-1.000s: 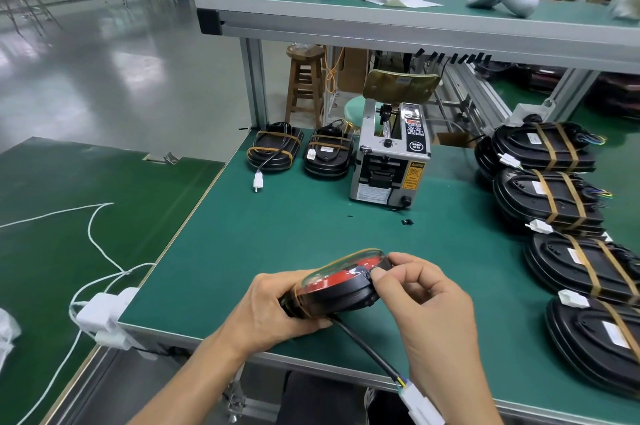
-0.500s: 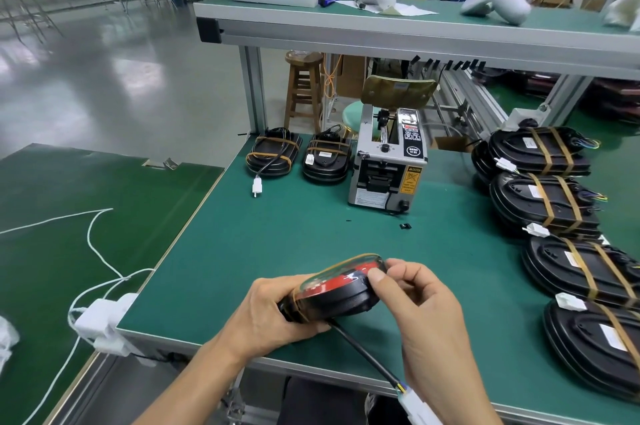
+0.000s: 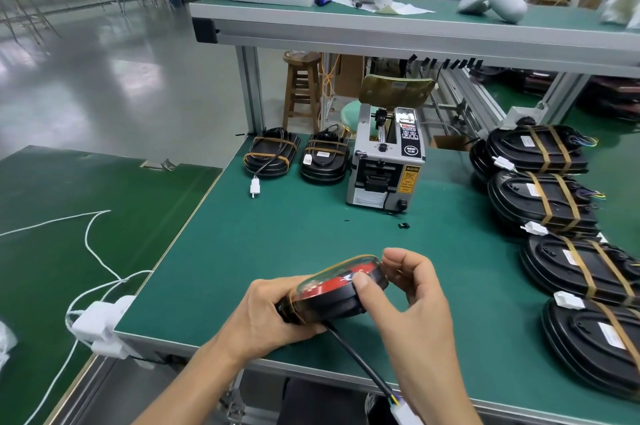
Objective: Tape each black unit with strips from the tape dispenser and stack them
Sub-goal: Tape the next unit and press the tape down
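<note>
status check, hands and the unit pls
Left hand grips black unit above the table edge. Right hand pinches its far end, thumb on the tape. Tape dispenser beyond, path clear.

The workbench [image 3: 277, 251] has a dark green mat with a grey metal edge. The unit in the hands [image 3: 332, 296] is black, with a red face under a clear cover and a brown-yellow tape strip along its rim; its cable [image 3: 356, 358] is black and ends in a white plug [image 3: 405, 414]. The tape dispenser [image 3: 384, 171], near the far edge, is silver-grey with a black front panel, a yellow warning label and a red and white sticker on top. The stacked units [image 3: 543, 196] at the right edge are black with amber tape bands, white labels and white plugs. The two units at the far left corner [image 3: 270, 157] are also black with amber bands.
</note>
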`<state>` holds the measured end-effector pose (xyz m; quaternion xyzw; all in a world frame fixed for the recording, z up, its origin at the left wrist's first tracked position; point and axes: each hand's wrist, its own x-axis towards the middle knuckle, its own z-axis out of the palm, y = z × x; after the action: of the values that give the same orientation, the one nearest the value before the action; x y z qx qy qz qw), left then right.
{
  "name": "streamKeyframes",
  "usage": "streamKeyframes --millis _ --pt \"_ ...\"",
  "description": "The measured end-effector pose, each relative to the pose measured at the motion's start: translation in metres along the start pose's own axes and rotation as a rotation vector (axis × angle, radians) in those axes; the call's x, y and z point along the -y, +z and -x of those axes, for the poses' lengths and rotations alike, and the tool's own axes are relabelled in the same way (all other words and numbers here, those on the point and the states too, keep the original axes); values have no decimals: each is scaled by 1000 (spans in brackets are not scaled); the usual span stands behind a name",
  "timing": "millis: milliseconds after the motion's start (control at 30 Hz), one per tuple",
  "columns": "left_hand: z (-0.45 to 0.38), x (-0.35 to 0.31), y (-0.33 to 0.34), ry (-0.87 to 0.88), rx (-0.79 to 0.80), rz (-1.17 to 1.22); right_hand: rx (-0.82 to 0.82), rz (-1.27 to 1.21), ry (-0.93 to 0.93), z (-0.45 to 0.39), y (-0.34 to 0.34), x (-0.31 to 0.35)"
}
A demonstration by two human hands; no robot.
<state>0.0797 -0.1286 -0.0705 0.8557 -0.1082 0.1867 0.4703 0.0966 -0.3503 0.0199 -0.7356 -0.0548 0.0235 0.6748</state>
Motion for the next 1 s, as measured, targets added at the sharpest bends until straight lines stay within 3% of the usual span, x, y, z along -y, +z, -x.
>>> streamKeyframes --millis 433,533,700,1000 --pt "2 2 3 -52 14 -73 209 181 25 -2 5 2" --pt "4 3 5 -102 17 -62 201 346 -114 0 12 2" --pt "3 -3 3 -181 46 -41 177 622 -540 3 26 -7" --pt "6 -7 1 -122 95 -99 73 889 -689 -33 28 -32"
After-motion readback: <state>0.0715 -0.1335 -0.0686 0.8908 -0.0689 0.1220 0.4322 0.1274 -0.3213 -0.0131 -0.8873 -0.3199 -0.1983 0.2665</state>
